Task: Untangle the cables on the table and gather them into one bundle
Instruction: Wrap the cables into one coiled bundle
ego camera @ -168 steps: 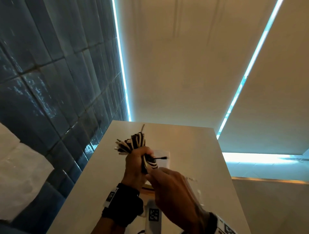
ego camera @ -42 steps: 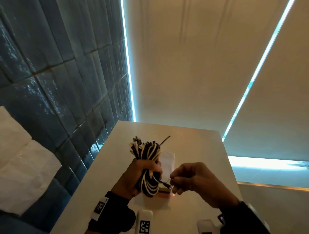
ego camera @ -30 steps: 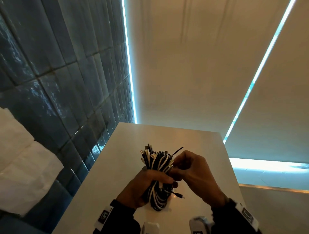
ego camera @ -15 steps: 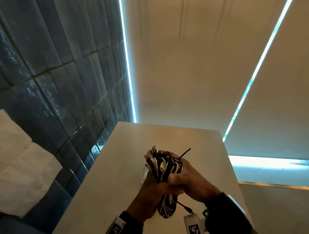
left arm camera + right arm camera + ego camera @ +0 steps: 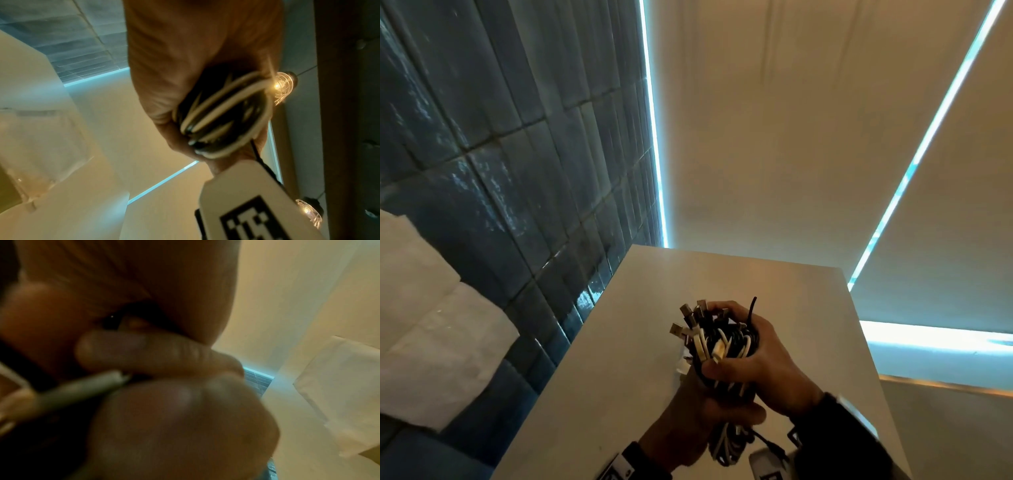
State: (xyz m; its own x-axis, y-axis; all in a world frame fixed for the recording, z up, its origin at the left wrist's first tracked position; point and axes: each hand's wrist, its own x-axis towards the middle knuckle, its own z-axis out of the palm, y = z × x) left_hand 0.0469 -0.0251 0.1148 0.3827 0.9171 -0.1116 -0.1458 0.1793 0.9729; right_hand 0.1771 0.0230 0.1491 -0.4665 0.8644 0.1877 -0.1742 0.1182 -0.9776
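Observation:
A thick bundle of black and white cables [image 5: 717,342] is held upright above the white table [image 5: 619,342]. My left hand [image 5: 698,421] grips its lower part from the left, with loops hanging below it; the left wrist view shows those loops [image 5: 222,116] in the palm. My right hand [image 5: 753,359] wraps round the upper part from the right, thumb across the front. Plug ends [image 5: 688,318] stick out of the top. A thin black tie end [image 5: 752,308] points up beside the right fingers. The right wrist view is blurred skin and a grey cable [image 5: 78,389].
A dark tiled wall [image 5: 517,171] runs along the table's left edge. Beige blinds [image 5: 791,137] with lit gaps stand behind the table. A clear plastic bag [image 5: 41,146] lies on the table under the hands. A white wrist device [image 5: 767,462] sits at the bottom edge.
My right hand let go of the loose black plug end and came up to wrap round the top of the bundle. Both hands and the bundle shifted slightly right and nearer.

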